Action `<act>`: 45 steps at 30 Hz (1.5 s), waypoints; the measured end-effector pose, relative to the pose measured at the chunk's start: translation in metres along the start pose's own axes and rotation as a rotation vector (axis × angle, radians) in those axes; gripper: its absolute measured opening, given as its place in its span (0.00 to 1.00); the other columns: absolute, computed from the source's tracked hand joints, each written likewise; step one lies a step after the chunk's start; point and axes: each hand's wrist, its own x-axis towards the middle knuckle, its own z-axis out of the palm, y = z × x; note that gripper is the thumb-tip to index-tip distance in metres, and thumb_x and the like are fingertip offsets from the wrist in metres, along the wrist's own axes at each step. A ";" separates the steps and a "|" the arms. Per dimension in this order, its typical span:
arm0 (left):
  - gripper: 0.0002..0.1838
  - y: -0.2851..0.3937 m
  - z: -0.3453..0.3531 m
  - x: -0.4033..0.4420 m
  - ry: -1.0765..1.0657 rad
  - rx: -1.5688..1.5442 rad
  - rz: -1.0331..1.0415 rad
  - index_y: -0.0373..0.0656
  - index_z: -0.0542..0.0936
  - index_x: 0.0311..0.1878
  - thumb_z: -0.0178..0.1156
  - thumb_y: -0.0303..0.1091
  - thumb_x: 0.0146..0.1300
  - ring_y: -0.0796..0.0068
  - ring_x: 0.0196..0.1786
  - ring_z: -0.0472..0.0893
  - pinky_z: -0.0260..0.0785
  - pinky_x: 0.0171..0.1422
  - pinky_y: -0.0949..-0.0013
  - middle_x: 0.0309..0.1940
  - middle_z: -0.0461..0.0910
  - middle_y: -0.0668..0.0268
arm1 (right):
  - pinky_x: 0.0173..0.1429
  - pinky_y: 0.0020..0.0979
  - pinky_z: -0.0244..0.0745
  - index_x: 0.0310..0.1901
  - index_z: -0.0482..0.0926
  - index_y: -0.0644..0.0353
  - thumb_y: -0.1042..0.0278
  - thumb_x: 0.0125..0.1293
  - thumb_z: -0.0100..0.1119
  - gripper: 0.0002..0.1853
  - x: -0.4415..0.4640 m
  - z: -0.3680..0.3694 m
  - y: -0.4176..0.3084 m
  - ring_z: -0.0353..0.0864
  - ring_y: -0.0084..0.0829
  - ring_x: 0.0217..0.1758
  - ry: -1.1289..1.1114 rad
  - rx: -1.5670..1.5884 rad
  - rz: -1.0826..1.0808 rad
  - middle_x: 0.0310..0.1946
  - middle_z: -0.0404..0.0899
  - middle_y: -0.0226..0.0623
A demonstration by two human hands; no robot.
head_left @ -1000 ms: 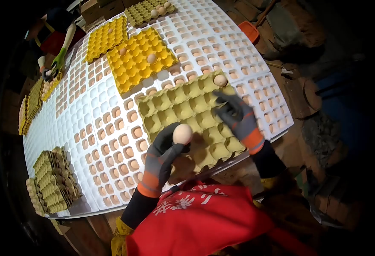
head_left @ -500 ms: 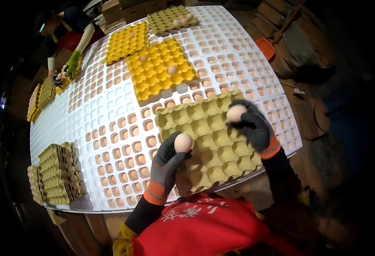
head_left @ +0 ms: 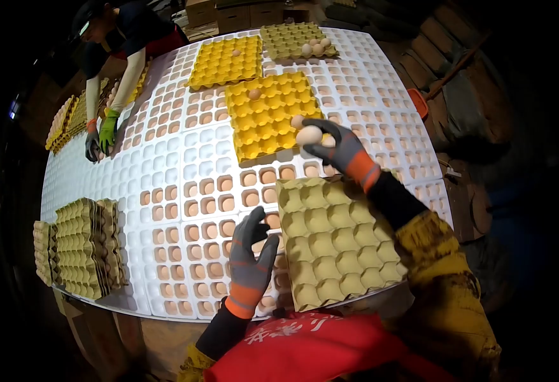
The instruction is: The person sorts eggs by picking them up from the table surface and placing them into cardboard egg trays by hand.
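My right hand [head_left: 341, 149], in a grey and orange glove, grips a pale egg [head_left: 309, 135] beside the lower right edge of a yellow egg tray [head_left: 263, 118]. Just behind the held egg, a browner egg [head_left: 297, 121] rests on that yellow tray. My left hand [head_left: 251, 258], gloved the same way, hovers over the white foam egg trays [head_left: 184, 213] with thumb and fingers apart and no egg in its grasp. Between my arms, at the table's front edge, lies an olive egg tray [head_left: 337, 245] with bare cups.
Stacked olive trays [head_left: 79, 248] stand at the front left. At the back are another yellow tray [head_left: 227, 60] and an olive tray [head_left: 286, 41] holding several eggs. At the far left, a co-worker's green-gloved hand [head_left: 108, 130] reaches over the foam trays.
My right hand has moved away from me and left with an egg. My left hand has opened and no longer holds its egg. The co-worker's hands have reached onto the foam trays.
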 end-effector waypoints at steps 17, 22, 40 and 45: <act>0.27 -0.040 -0.030 -0.064 -0.254 -0.160 -0.346 0.38 0.66 0.74 0.57 0.30 0.75 0.69 0.64 0.76 0.70 0.66 0.67 0.63 0.76 0.57 | 0.68 0.35 0.71 0.71 0.70 0.58 0.61 0.72 0.61 0.28 0.057 -0.046 0.045 0.75 0.34 0.68 0.273 -0.056 -0.118 0.67 0.75 0.42; 0.34 -0.039 -0.013 -0.071 -0.377 0.102 -0.204 0.39 0.64 0.75 0.63 0.37 0.70 0.59 0.73 0.67 0.64 0.72 0.59 0.72 0.64 0.52 | 0.68 0.31 0.69 0.71 0.69 0.62 0.60 0.74 0.58 0.27 -0.155 -0.103 0.002 0.75 0.31 0.66 0.342 -0.350 0.152 0.65 0.76 0.43; 0.39 0.036 -0.174 -0.091 0.214 -0.168 0.053 0.38 0.53 0.80 0.60 0.32 0.72 0.66 0.69 0.70 0.64 0.72 0.62 0.71 0.67 0.55 | 0.59 0.31 0.73 0.71 0.68 0.66 0.68 0.76 0.53 0.25 -0.160 0.065 -0.064 0.77 0.28 0.56 0.300 0.076 -0.048 0.63 0.77 0.41; 0.35 0.025 -0.342 -0.147 0.740 0.051 0.134 0.35 0.55 0.79 0.55 0.35 0.75 0.64 0.70 0.69 0.63 0.72 0.65 0.73 0.65 0.53 | 0.48 0.24 0.75 0.68 0.72 0.64 0.65 0.73 0.59 0.24 -0.010 0.290 -0.198 0.77 0.20 0.46 -0.148 0.292 -0.274 0.53 0.81 0.34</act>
